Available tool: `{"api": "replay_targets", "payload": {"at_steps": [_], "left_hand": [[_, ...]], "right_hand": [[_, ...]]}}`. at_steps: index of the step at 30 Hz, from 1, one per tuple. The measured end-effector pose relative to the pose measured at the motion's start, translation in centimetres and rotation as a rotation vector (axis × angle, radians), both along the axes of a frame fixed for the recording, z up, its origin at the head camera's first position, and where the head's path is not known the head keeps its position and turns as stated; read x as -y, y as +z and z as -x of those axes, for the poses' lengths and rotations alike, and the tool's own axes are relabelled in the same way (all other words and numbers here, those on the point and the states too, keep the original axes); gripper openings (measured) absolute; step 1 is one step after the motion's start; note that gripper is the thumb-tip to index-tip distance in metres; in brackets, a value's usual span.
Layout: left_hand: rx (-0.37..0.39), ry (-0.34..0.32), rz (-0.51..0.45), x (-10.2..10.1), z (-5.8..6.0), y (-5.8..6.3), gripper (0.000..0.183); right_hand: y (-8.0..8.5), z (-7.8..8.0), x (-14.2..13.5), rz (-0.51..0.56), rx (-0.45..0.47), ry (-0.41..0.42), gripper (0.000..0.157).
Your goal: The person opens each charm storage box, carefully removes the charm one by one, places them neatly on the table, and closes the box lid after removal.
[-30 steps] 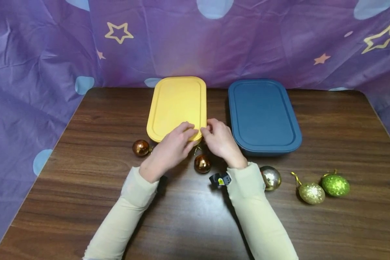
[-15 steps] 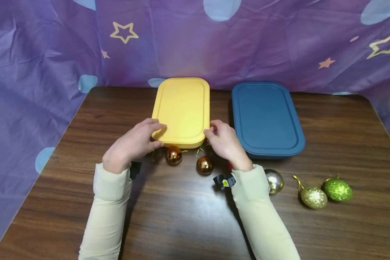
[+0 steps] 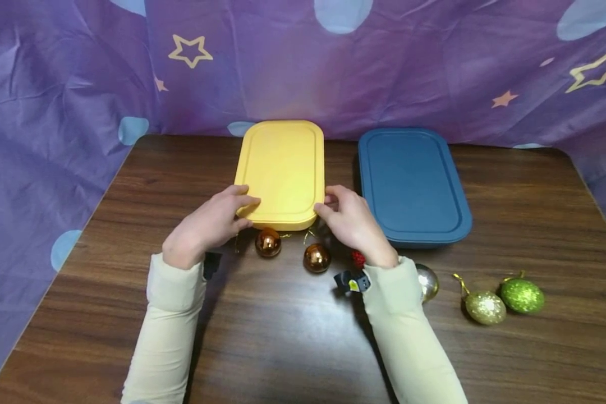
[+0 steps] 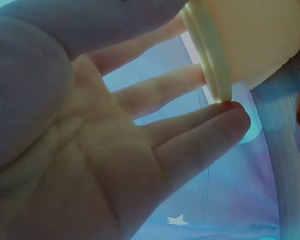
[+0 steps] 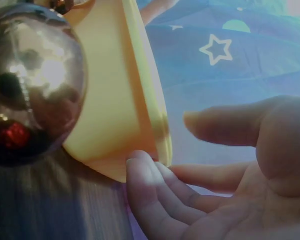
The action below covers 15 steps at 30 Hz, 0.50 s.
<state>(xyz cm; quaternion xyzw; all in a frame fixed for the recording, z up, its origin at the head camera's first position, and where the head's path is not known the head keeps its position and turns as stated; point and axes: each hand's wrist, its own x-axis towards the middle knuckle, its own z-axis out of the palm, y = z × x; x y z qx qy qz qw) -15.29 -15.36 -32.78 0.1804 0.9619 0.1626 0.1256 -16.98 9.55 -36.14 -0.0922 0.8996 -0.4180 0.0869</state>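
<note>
A yellow lidded container (image 3: 283, 168) stands at the back of the table, lid on top. At its front left corner my left hand (image 3: 204, 224) touches the rim; the left wrist view shows its fingers mostly straight, their tips at the lid edge (image 4: 210, 55). My right hand (image 3: 350, 219) is at the front right corner. In the right wrist view its bent fingertips touch the container just under the rim (image 5: 157, 120), while the thumb stands apart from the lid. Two shiny brown Christmas baubles (image 3: 268, 242) lie before the container's front side.
A blue lidded container (image 3: 414, 185) stands to the right of the yellow one. Behind my right wrist are a silvery bauble (image 3: 428, 282) and a small red object (image 3: 358, 258). Gold (image 3: 485, 307) and green (image 3: 522, 295) glitter baubles lie farther right. A purple curtain (image 3: 283, 67) hangs behind.
My left hand has moved left from the container's front to its left corner. One brown bauble now lies farther right, in front of the container. My right hand has stayed at its corner.
</note>
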Motion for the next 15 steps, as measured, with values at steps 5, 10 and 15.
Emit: {"api": "replay_targets", "payload": {"at_steps": [5, 10, 15], "left_hand": [[0.004, -0.006, 0.005, 0.0, 0.0, -0.1, 0.044], [-0.007, -0.01, 0.002, 0.0, 0.0, -0.1, 0.043], [-0.009, -0.011, -0.001, 0.0, 0.0, 0.0, 0.043]], "right_hand": [[0.2, -0.1, -0.2, 0.002, -0.005, 0.016, 0.047], [0.6, -0.3, -0.4, -0.01, -0.025, 0.027, 0.044], [1.1, -0.5, -0.4, -0.04, -0.037, 0.044, 0.044]]}}
